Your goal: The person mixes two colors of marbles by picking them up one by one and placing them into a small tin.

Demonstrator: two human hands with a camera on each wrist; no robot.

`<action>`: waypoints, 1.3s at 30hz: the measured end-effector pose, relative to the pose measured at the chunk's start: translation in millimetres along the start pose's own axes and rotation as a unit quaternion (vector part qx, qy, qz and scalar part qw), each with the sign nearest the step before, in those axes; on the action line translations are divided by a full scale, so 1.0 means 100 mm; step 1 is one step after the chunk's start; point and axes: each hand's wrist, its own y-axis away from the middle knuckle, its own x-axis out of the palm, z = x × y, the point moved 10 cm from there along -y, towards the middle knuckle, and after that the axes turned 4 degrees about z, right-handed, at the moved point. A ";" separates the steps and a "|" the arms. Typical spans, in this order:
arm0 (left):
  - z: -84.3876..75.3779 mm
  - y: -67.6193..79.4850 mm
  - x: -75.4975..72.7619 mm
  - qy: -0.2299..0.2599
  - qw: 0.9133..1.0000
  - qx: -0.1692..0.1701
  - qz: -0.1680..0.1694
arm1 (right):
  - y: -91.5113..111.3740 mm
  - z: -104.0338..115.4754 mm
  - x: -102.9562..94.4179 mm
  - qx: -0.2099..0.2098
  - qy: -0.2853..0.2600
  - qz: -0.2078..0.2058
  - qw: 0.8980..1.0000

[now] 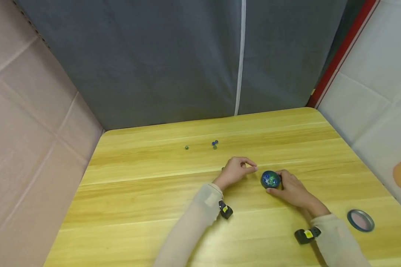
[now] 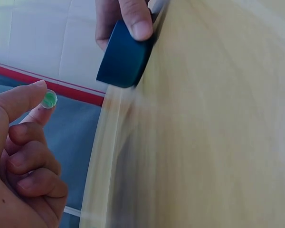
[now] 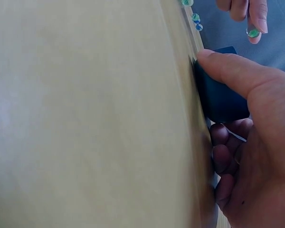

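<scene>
Pale sleeves point(image 1: 187, 230), cut off at the near edge, reach over a wooden surface point(image 1: 120, 207). Four loose marbles point(image 1: 213, 143) lie beyond, at left; a speck point(image 1: 222, 168) near the left wrist is too hidden to identify. The left hand point(image 1: 235, 170), back upward, pinches a green marble point(image 2: 49, 99), its other fingers point(image 2: 35, 183) curled. Near it, a round tin point(image 2: 121, 59), whose blue and green marbles point(image 1: 267, 176) I cannot count, sits in the right hand's point(image 1: 293, 191) grip. Far right lies a lid point(image 1: 361, 220).

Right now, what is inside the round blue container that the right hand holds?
Inside the container, blue and green marbles can be seen from the head view. Whatever lies beneath them is covered, so I cannot tell their number.
</scene>
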 end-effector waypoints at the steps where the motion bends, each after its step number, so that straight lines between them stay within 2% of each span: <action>1: -0.01 0.00 0.02 0.002 1.000 0.001 0.002 | 0.00 0.00 0.00 0.000 0.000 0.000 1.000; 6: -0.01 0.03 0.09 0.002 1.000 -0.002 0.006 | 0.00 0.00 0.00 -0.001 0.001 0.000 1.000; 13: -0.04 0.05 0.18 0.014 1.000 0.012 0.015 | 0.00 0.00 0.00 -0.001 0.000 -0.003 1.000; 25: -0.03 0.03 0.33 0.017 0.999 0.001 0.028 | 0.02 0.01 0.00 -0.002 -0.003 -0.005 1.000; 39: -0.03 0.01 0.38 -0.003 1.000 0.004 0.028 | 0.00 -0.02 0.00 -0.004 0.003 -0.006 1.000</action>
